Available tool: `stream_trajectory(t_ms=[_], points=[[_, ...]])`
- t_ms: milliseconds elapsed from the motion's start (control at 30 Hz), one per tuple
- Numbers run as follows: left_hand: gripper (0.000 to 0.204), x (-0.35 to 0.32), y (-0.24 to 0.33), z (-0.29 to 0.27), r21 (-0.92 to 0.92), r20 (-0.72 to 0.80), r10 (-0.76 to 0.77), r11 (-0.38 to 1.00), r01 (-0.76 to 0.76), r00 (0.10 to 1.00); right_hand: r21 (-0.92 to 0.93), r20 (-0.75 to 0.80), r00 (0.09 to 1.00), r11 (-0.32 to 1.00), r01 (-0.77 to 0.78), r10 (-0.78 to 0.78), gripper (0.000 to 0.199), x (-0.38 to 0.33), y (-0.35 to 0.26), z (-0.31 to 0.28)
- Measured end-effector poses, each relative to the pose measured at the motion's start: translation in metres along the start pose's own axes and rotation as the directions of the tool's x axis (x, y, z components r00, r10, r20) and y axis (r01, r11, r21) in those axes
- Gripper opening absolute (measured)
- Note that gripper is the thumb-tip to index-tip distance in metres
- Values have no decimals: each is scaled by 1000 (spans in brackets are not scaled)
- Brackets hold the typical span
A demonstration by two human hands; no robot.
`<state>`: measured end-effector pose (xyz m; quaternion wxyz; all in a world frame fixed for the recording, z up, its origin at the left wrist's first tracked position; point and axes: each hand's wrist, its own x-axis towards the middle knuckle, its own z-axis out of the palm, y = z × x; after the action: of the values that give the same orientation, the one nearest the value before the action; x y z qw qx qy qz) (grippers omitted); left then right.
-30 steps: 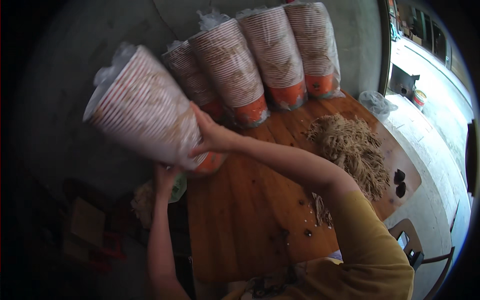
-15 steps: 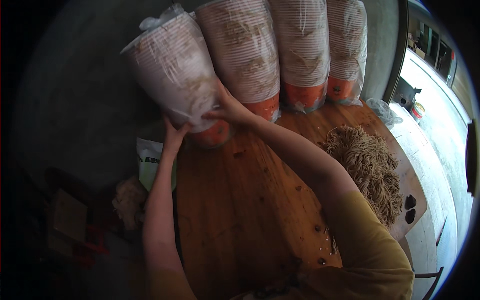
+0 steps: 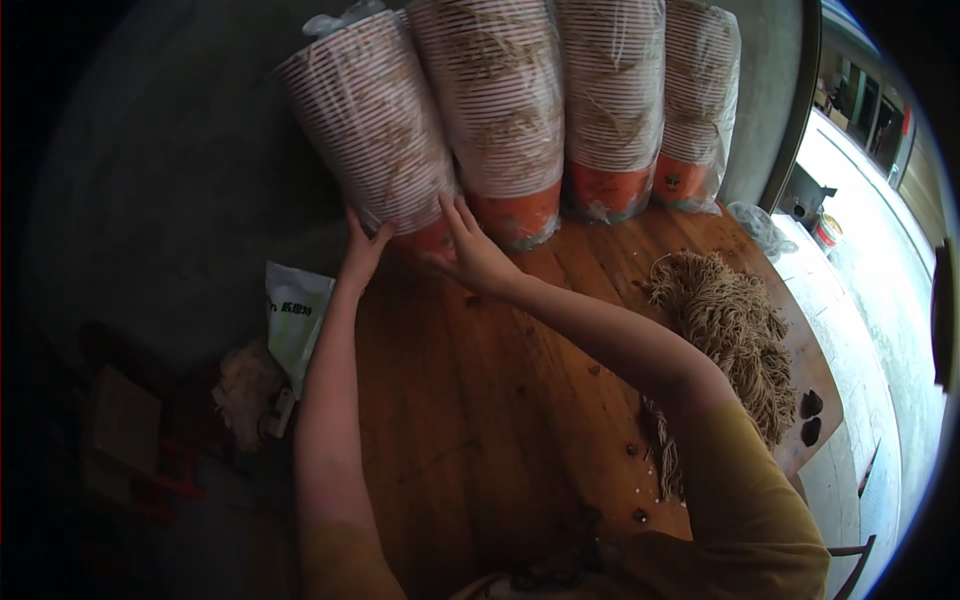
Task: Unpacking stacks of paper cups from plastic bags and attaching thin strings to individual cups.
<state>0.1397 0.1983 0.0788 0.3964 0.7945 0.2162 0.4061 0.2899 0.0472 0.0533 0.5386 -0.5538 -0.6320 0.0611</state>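
At the far left of the row, a tall stack of paper tubs (image 3: 375, 125) in clear plastic wrap leans slightly, its orange lowest tub near the table's back edge. My left hand (image 3: 363, 253) holds the lower left side of this stack, thumb across the front and other fingers partly hidden behind it. Against its lower right side rests my right hand (image 3: 476, 255), fingers extended along the wrap and thumb near the orange part. Beside it to the right stands a second wrapped stack (image 3: 500, 110), close to my right fingertips.
Two more wrapped stacks (image 3: 612, 95) continue the row rightward. A heap of tan strings (image 3: 725, 340) lies on the wooden table (image 3: 470, 400), with dark bits near the front. Left of the table are a white-green packet (image 3: 297, 310) and a pale crumpled bundle (image 3: 245, 395).
Held between both hands, the leftmost stack has shifted right, closer to its neighbour, and stands more upright. My right hand has moved slightly right and down along its side.
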Motion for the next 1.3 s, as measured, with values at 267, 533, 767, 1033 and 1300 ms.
stream_trajectory(t_ms=[267,533,767,1033,1300], points=[[81,-137,10,-58,316,-206,-2,946,68,978,-220,413,909,975,34,61,71,-93,-44,-46],[55,-487,69,-230,525,-791,50,566,635,609,-230,539,840,970,73,65,52,-134,-83,-62],[69,-692,61,-139,390,-491,-801,148,909,342,-108,663,736,990,-90,139,46,-148,-141,-20],[62,-700,57,-29,343,-457,-844,122,931,279,38,709,705,999,-35,-2,42,-175,-155,23],[56,-690,40,-31,313,-398,-892,88,946,215,-1,778,626,998,-65,41,39,-193,-168,50]])
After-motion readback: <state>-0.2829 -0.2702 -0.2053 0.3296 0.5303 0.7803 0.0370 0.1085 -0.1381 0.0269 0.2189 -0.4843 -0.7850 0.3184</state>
